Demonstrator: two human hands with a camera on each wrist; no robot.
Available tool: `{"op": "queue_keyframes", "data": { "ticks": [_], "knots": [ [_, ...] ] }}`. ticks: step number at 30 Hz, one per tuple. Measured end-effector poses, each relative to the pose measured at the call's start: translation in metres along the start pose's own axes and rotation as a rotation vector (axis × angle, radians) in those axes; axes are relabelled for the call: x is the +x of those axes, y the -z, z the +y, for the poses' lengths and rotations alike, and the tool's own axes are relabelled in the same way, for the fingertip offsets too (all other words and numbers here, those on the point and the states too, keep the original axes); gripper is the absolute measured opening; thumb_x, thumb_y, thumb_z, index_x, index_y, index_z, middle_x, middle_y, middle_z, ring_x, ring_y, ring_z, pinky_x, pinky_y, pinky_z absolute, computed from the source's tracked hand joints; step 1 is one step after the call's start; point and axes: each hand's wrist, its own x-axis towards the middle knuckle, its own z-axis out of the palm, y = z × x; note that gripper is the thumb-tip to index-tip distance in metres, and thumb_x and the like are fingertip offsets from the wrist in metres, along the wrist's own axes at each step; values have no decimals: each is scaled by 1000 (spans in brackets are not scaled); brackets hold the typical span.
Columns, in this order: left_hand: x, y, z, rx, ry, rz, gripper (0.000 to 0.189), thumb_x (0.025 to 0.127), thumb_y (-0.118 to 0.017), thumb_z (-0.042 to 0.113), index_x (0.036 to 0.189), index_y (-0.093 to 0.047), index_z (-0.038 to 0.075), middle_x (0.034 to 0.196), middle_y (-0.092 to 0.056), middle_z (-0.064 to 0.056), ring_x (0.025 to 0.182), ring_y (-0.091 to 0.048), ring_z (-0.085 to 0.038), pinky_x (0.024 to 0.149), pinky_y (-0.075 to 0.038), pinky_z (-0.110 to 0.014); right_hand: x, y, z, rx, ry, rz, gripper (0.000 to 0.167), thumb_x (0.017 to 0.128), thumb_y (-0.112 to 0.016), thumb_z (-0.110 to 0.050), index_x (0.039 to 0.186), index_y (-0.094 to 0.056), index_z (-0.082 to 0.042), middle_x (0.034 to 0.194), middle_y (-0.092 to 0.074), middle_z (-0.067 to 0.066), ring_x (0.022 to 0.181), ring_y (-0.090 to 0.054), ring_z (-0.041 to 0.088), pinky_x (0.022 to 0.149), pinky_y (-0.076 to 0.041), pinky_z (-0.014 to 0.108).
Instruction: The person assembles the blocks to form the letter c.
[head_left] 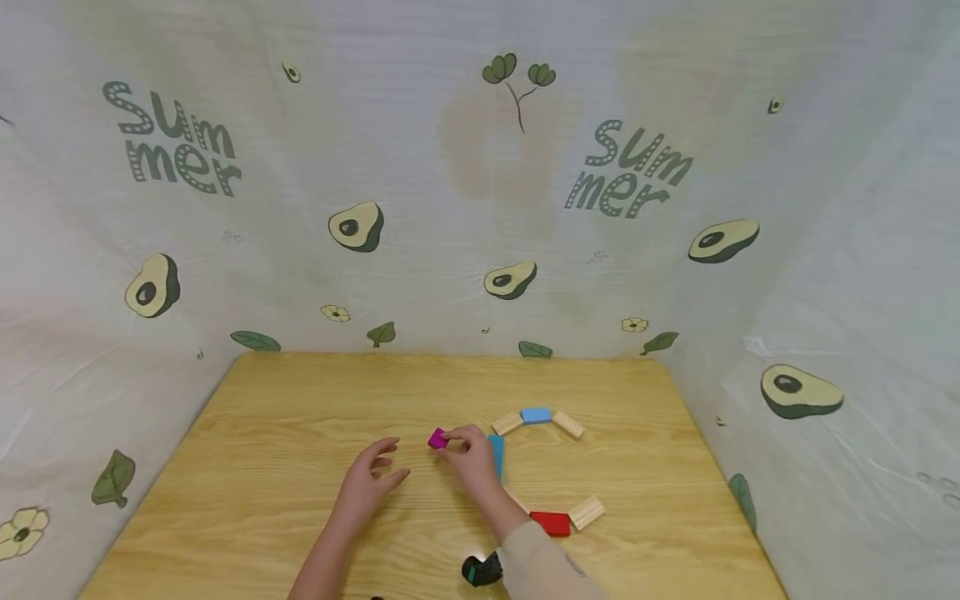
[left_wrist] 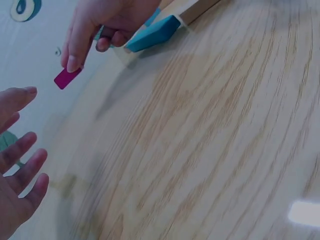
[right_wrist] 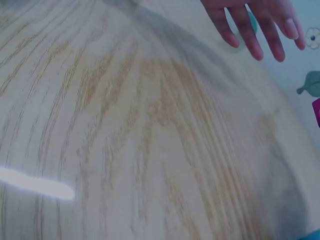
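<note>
My right hand (head_left: 476, 462) pinches a small magenta block (head_left: 437, 438) between thumb and fingertips. In the left wrist view the same block (left_wrist: 67, 78) hangs just above the table, and only its edge enters the right wrist view. To the left of it, my left hand (head_left: 367, 477) is held with fingers spread and nothing in them. Partly hidden behind my right hand is a teal block (head_left: 497, 454). It belongs to a curved row with plain wooden blocks (head_left: 507, 423), a blue block (head_left: 536, 415) and a red block (head_left: 551, 523).
The row bends round to the right, with one wooden block (head_left: 567, 425) at its far end and another (head_left: 587, 512) at its near end. A black object (head_left: 481, 570) is beside my right sleeve. A printed cloth (head_left: 450, 250) hangs behind the wooden table (head_left: 300, 400).
</note>
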Motion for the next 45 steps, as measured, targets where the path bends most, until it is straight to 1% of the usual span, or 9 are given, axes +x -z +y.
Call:
{"op": "queue_keyframes", "data": {
  "ticks": [2, 8, 14, 21, 24, 30, 34, 39, 45],
  "knots": [
    [1, -3, 3, -7, -11, -5, 55, 83, -78, 10, 133, -56, 3, 127, -58, -17, 110, -56, -35, 93, -44, -53, 0, 6, 0, -2, 11, 5, 18, 76, -84, -7, 92, -78, -10, 91, -63, 1, 64, -41, 6, 57, -38, 20],
    [4, -15, 11, -31, -20, -22, 55, 82, -78, 8, 133, -56, 3, 127, -58, -17, 112, -56, -37, 93, -44, -54, -1, 26, -2, -2, -7, 14, 18, 77, -83, -8, 94, -78, -10, 96, -63, 0, 64, -42, 6, 56, -38, 19],
    [9, -33, 16, -39, -74, -49, 54, 82, -79, 8, 131, -57, 1, 125, -59, -19, 108, -57, -39, 90, -46, -53, -6, 54, -3, 2, -24, 11, 18, 79, -81, -7, 97, -77, -9, 101, -62, 1, 61, -41, 6, 53, -37, 18],
    [12, -50, 21, -38, -113, -72, 53, 81, -80, 8, 129, -59, 2, 123, -60, -20, 105, -58, -37, 88, -46, -54, -11, 81, 2, 17, -1, 14, 19, 80, -82, -10, 98, -77, -9, 103, -63, 4, 64, -43, 10, 55, -39, 21],
    [13, -56, 24, -42, -128, -86, 53, 80, -80, 9, 129, -59, 1, 123, -59, -21, 105, -58, -37, 88, -46, -55, -13, 92, 1, 4, -6, 27, 18, 79, -82, -12, 97, -77, -10, 102, -62, 3, 66, -43, 11, 57, -39, 22],
    [14, -68, 30, -55, -143, -120, 53, 81, -80, 9, 129, -59, 1, 123, -59, -21, 105, -57, -39, 88, -46, -56, -18, 115, 0, -51, -7, 62, 19, 78, -82, -7, 96, -77, -8, 103, -64, 5, 64, -42, 10, 59, -39, 22],
    [15, -77, 32, -44, -144, -134, 53, 81, -80, 11, 129, -59, 3, 123, -59, -18, 105, -57, -36, 88, -46, -55, -21, 130, 3, -75, -17, 85, 19, 77, -82, -5, 95, -77, -9, 98, -65, 3, 63, -43, 10, 58, -40, 23],
    [15, -88, 31, -27, -158, -159, 53, 82, -80, 12, 129, -59, 3, 122, -59, -16, 103, -57, -31, 86, -47, -50, -26, 147, 13, -91, -24, 124, 19, 76, -82, -3, 93, -77, -9, 98, -65, 2, 63, -44, 10, 58, -40, 23],
    [13, -98, 31, -23, -160, -191, 53, 81, -80, 12, 129, -59, 2, 122, -59, -18, 102, -56, -33, 83, -47, -48, -35, 165, 24, -92, -61, 159, 20, 75, -82, -2, 93, -77, -9, 103, -65, 4, 64, -46, 9, 57, -40, 21]
  ]
}}
